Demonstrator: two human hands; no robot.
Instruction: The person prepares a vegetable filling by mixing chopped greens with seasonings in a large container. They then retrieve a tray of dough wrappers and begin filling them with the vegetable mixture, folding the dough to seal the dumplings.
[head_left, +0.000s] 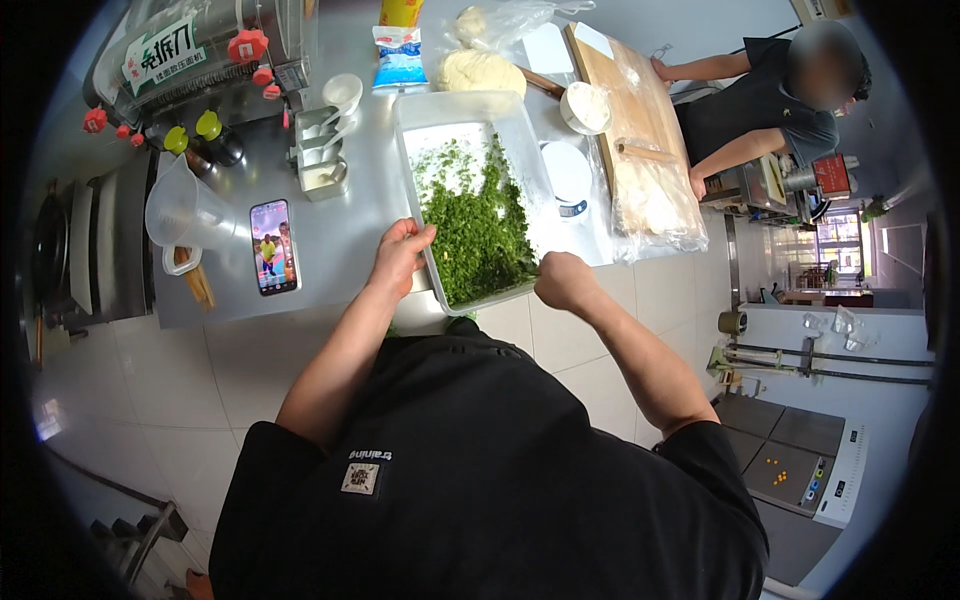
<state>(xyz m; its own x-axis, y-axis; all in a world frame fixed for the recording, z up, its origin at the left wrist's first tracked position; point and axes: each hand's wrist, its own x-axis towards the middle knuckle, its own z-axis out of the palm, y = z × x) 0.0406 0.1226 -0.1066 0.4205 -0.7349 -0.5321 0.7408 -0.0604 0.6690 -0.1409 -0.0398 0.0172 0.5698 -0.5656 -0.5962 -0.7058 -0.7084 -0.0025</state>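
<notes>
A translucent rectangular plastic tub (469, 107) lies before me with its near end past the table's front edge. Chopped leafy greens (480, 232) fill mostly its near half, with scattered bits farther back. My left hand (403, 255) grips the left wall, thumb over the rim. At the near right corner, my right hand (566, 281) is closed in a fist on the rim; its fingertips are hidden. Right of the tub is a white kitchen scale (567, 172), and a pale dough mass (480, 73) sits behind it.
Left on the steel table (367, 172) are a phone (274, 247), a plastic measuring jug (184, 202), seasoning containers (322, 161) and a dough machine (202, 60). A wooden board (630, 97) with plastic-covered dough (652, 199) lies right. Another person (750, 112) leans beside it.
</notes>
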